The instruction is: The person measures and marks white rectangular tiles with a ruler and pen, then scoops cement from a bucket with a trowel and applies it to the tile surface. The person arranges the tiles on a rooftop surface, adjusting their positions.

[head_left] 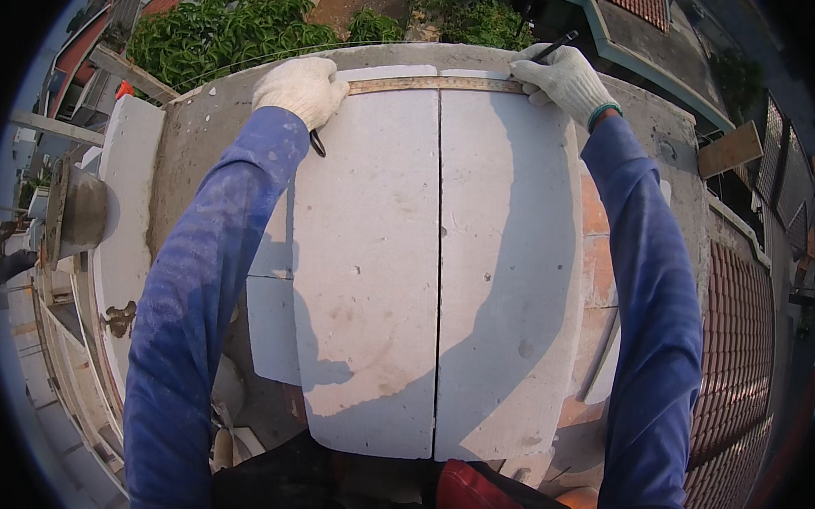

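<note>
Two long white lightweight concrete blocks lie side by side in front of me, the left block [367,253] and the right block [507,259], with a narrow dark gap between them. A yellowish tape measure [433,85] stretches across both near their far ends. My left hand [301,91], in a white knitted glove, is closed at the tape's left end; a black loop hangs below it, and its case is hidden. My right hand [565,84], gloved too, holds a dark pen [557,46] that points up and right, while its fingers touch the tape's right end.
Beyond the blocks runs a grey concrete ledge [203,145], with green leaves [235,33] past it. At left stand a white slab [128,197] and a grey bucket [84,208]. Orange bricks [596,263] lie right of the blocks; a tiled roof [736,333] is farther right.
</note>
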Demonstrator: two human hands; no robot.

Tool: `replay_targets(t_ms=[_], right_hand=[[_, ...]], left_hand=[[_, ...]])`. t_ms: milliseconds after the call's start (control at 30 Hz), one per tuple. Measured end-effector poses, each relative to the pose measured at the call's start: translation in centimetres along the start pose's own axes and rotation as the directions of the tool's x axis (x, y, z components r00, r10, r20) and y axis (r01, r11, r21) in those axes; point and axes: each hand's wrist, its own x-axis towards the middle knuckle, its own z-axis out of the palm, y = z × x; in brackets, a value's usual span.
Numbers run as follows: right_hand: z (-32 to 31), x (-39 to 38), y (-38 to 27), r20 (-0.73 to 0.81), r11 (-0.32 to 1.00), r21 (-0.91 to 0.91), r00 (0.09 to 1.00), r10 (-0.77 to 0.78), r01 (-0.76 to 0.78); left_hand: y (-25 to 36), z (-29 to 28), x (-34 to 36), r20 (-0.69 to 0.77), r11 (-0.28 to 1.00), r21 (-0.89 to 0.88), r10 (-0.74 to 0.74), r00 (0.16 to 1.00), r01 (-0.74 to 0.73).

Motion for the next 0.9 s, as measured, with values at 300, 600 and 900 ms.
replay_targets(t_ms=[300, 600, 900], right_hand=[[0.2, -0.4, -0.2, -0.04, 1.0, -0.022, 0.999, 0.002, -0.003], [0.4, -0.2, 0.1, -0.044, 0.996, -0.078, 0.997, -0.057, 0.053], [0.6, -0.5, -0.4, -0.051, 0.995, -0.093, 0.998, 0.022, -0.027]], left_hand=[[-0.1, 0.4, 0.1, -0.023, 1.0, -0.004, -0.005, 1.0, 0.005], [-0.1, -0.4, -0.1, 0.032, 1.0, -0.001, -0.009, 0.999, 0.009], [0.3, -0.9, -0.3, 0.089, 0.999, 0.032, -0.034, 0.995, 0.031]])
